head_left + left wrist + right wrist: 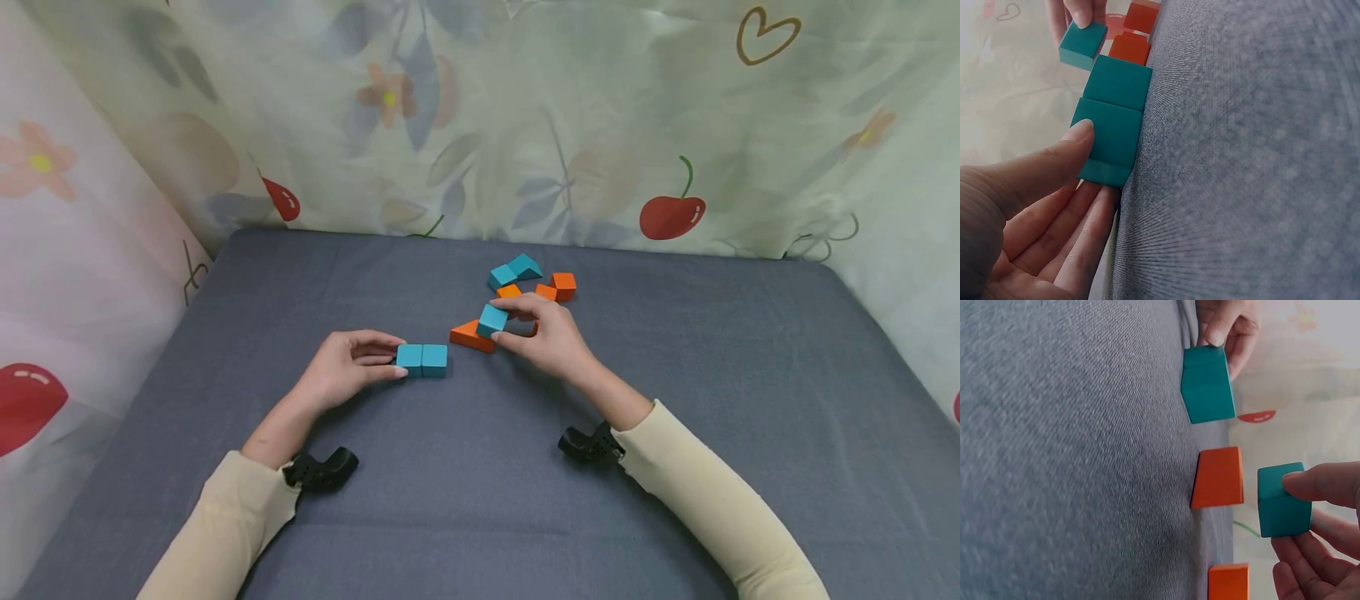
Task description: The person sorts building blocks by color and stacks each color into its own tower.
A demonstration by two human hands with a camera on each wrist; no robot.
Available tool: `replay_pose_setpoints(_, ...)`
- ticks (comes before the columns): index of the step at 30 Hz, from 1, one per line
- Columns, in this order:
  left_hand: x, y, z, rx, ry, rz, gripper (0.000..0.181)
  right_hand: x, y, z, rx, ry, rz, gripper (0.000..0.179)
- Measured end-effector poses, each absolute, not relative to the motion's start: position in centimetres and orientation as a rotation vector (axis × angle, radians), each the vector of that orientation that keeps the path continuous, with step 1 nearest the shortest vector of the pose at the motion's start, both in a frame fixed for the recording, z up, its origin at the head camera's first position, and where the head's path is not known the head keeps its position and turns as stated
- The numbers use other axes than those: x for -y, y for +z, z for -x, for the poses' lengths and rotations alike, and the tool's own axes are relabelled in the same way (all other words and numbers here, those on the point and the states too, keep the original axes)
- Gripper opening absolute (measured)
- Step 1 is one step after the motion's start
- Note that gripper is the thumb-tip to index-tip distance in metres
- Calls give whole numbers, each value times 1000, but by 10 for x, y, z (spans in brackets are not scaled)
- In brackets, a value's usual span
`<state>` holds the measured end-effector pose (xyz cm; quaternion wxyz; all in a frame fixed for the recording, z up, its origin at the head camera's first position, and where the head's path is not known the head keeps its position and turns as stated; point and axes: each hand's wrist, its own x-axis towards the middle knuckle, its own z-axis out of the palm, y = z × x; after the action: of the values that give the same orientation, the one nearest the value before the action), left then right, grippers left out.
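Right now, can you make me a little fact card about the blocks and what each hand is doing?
Left hand: pinching the left blue cube, which touches the right blue cube
Right hand: holding the raised blue cube off the grey cloth
Between hands: orange triangular block
Farther back: blue triangular block, another blue block, orange cube
Partly hidden: more orange blocks

from above, the head view faces forward and down over the grey tabletop (465, 492) — while the wrist views, close in and turned sideways, look from left and right at the same joined blue blocks (422, 361).
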<state>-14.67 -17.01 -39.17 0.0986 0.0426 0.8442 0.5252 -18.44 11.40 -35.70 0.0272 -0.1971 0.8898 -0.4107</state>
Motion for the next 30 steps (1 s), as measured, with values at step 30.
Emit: replay_pose_setpoints(30, 172, -394, 148, -2492, 1557, -122, 41, -86, -359, 179, -2654, -1288, 784, 40)
